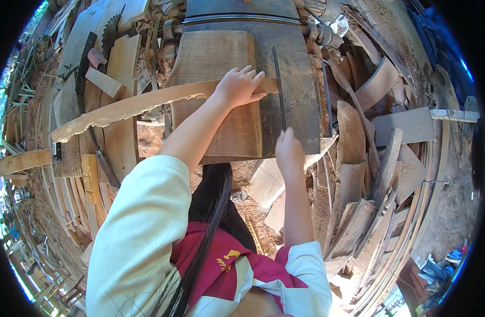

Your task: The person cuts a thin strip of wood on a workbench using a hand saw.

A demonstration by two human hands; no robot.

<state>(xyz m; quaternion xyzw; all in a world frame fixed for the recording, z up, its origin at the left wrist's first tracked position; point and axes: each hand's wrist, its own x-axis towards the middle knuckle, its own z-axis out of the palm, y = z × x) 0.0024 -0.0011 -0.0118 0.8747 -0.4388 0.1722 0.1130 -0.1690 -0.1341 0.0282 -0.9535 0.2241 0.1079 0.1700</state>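
The left grip (240, 87) is closing thumb and fingers around a curved wooden strip (147, 100), while the right grip (290, 150) is making a full fist on the near end of a long dark tool (281, 105). That tool is crossing the strip's right end, so the end looks to be getting worked now. The curve is showing already shaped; the ragged near edge is seemingly awaiting smoothing. Pale and slender, the strip is lying over a thick board (234, 132) on the dark counter (303, 111), its left end reaching well beyond.
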